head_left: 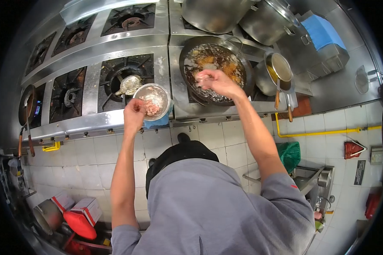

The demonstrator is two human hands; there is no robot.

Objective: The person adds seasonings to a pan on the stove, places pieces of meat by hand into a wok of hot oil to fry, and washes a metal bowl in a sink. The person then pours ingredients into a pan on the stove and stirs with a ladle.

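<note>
My left hand point(135, 112) is closed over the left rim of a round metal bowl point(168, 98), its fingertips reaching inside. Pale pink pieces that look like raw meat point(152, 109) lie in the bowl, with white residue on its wall. My right hand point(219, 83) hangs over a large wok point(184, 57) of bubbling dark oil, its fingers drawn together and smeared at the tips. Whatever they hold is too blurred to name. Golden-brown pieces of frying food point(230, 69) float in the oil, partly hidden by the hand.
A coated ladle-like utensil point(131, 85) rests on the burner left of the bowl. Large steel pots point(212, 15) stand behind the wok. Right of it, a round strainer point(280, 66) sits on a pot, with wooden handles point(277, 100) sticking out over the stove's front edge.
</note>
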